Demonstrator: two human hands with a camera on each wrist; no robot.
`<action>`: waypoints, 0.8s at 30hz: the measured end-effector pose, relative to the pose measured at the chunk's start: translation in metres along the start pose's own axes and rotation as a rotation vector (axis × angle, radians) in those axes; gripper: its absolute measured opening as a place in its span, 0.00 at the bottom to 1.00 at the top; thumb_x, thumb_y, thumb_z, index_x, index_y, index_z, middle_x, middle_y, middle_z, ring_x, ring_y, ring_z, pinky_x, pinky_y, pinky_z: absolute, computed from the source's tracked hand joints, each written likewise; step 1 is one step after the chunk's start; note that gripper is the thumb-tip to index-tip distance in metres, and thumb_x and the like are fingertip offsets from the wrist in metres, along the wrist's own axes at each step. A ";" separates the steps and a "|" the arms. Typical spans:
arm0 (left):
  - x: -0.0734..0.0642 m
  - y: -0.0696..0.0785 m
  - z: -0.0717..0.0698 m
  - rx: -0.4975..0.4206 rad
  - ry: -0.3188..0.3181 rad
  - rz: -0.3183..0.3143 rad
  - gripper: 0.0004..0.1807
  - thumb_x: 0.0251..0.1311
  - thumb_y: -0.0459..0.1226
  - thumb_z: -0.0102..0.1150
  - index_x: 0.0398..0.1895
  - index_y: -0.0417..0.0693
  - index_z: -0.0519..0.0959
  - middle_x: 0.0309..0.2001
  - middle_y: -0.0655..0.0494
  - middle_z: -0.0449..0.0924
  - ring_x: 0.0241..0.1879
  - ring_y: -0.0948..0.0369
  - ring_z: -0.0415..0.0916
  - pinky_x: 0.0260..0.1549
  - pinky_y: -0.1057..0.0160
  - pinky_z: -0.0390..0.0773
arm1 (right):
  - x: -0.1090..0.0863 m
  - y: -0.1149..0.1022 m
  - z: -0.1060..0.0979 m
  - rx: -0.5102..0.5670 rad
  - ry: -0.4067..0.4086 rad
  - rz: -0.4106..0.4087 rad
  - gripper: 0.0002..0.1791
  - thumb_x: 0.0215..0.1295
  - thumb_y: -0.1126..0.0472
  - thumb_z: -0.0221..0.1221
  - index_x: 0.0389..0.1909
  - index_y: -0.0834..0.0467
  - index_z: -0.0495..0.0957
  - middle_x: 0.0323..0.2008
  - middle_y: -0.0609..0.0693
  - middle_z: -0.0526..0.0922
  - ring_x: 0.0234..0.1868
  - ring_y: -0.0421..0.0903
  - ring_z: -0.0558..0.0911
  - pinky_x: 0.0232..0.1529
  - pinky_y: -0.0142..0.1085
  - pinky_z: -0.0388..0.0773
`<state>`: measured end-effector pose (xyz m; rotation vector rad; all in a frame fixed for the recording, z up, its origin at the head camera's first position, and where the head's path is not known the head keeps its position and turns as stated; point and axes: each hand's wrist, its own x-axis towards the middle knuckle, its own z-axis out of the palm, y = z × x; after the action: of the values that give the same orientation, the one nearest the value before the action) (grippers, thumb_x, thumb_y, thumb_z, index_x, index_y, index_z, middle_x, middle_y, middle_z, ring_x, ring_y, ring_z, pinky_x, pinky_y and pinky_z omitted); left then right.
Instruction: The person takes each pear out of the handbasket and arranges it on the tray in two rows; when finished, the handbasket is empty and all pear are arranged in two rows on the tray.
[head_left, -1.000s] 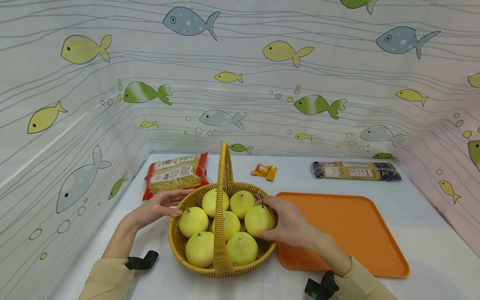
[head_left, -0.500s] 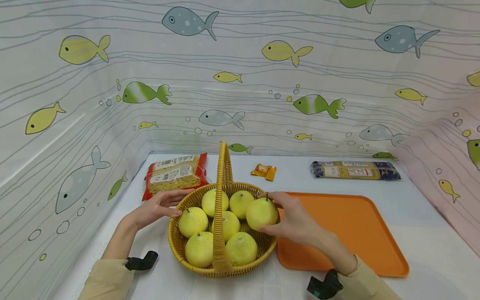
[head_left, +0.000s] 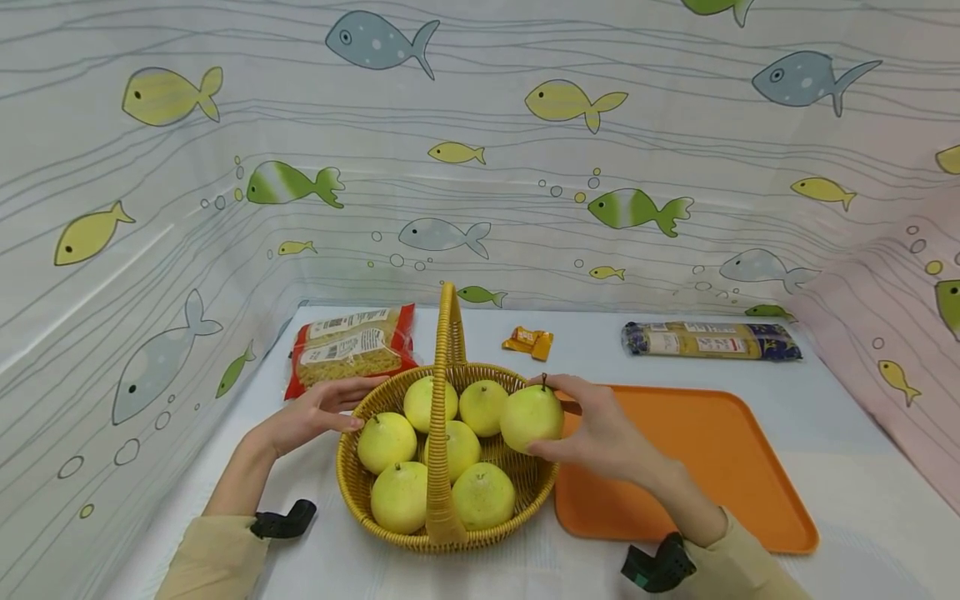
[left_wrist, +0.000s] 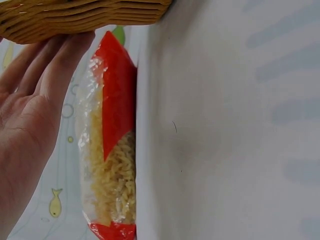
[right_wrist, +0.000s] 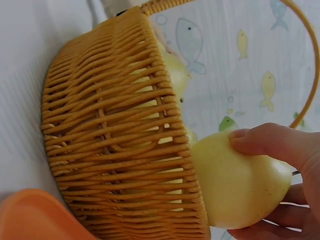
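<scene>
A yellow wicker basket (head_left: 397, 542) with a tall arched handle holds several round yellow-green pears (head_left: 400, 500). My right hand (head_left: 603, 433) grips one pear (head_left: 531, 419) at the basket's right side, stem up. In the right wrist view, this pear (right_wrist: 240, 185) is level with and partly above the rim, thumb on one side and fingers on the other. My left hand (head_left: 311, 421) is at the basket's left side, its thumb at the rim. In the left wrist view, the straight fingers (left_wrist: 62, 65) touch the outside of the basket wall (left_wrist: 85, 20).
An orange tray (head_left: 697, 450) lies right of the basket, under my right forearm in the head view. Behind the basket are a red-trimmed bag of spiral pasta (head_left: 348, 346), small orange-wrapped sweets (head_left: 528, 342) and a long clear-and-blue packet (head_left: 708, 342). A fish-patterned curtain (head_left: 510, 275) encloses the table.
My right hand has lifted the pear from its place among the others, up and slightly to the right. The left hand and the basket have stayed put.
</scene>
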<state>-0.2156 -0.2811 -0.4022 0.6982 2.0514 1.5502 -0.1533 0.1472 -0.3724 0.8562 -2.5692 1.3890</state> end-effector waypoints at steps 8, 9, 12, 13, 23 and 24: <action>-0.001 0.001 0.000 -0.002 -0.001 -0.004 0.35 0.66 0.31 0.56 0.76 0.39 0.59 0.74 0.41 0.61 0.66 0.72 0.68 0.59 0.69 0.72 | 0.000 0.001 -0.014 0.003 0.032 0.009 0.38 0.46 0.56 0.79 0.61 0.57 0.76 0.58 0.47 0.81 0.58 0.48 0.81 0.57 0.40 0.79; -0.001 0.001 0.000 -0.002 -0.001 -0.004 0.35 0.66 0.31 0.56 0.76 0.39 0.59 0.74 0.41 0.61 0.66 0.72 0.68 0.59 0.69 0.72 | 0.000 0.001 -0.016 0.005 0.034 0.014 0.38 0.47 0.56 0.79 0.61 0.57 0.76 0.58 0.48 0.81 0.58 0.48 0.81 0.57 0.40 0.79; -0.001 0.001 0.000 -0.007 0.003 -0.007 0.35 0.66 0.31 0.56 0.76 0.38 0.59 0.74 0.41 0.62 0.66 0.72 0.68 0.59 0.69 0.72 | -0.001 0.003 -0.021 0.006 0.045 0.025 0.38 0.48 0.54 0.78 0.61 0.56 0.76 0.57 0.48 0.81 0.56 0.48 0.82 0.57 0.39 0.79; -0.001 0.001 0.000 -0.008 0.003 -0.007 0.35 0.66 0.31 0.56 0.76 0.38 0.59 0.74 0.41 0.62 0.66 0.72 0.68 0.59 0.70 0.71 | -0.001 0.003 -0.023 0.008 0.049 0.028 0.37 0.48 0.54 0.78 0.61 0.56 0.76 0.57 0.49 0.81 0.56 0.48 0.83 0.56 0.39 0.79; 0.000 0.000 0.000 0.003 0.008 -0.007 0.34 0.66 0.31 0.56 0.75 0.39 0.60 0.74 0.41 0.62 0.66 0.72 0.68 0.59 0.70 0.71 | 0.001 0.008 -0.032 -0.029 0.095 0.073 0.40 0.46 0.60 0.78 0.62 0.61 0.75 0.58 0.54 0.81 0.57 0.52 0.82 0.55 0.39 0.80; 0.000 0.000 0.000 0.003 0.008 -0.008 0.34 0.66 0.31 0.56 0.76 0.39 0.60 0.74 0.41 0.62 0.66 0.72 0.68 0.59 0.70 0.71 | 0.001 0.009 -0.033 -0.032 0.102 0.079 0.40 0.46 0.60 0.78 0.62 0.62 0.75 0.58 0.55 0.81 0.57 0.53 0.82 0.55 0.40 0.80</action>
<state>-0.2155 -0.2814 -0.4020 0.6854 2.0599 1.5485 -0.1647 0.1764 -0.3597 0.6687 -2.5664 1.3695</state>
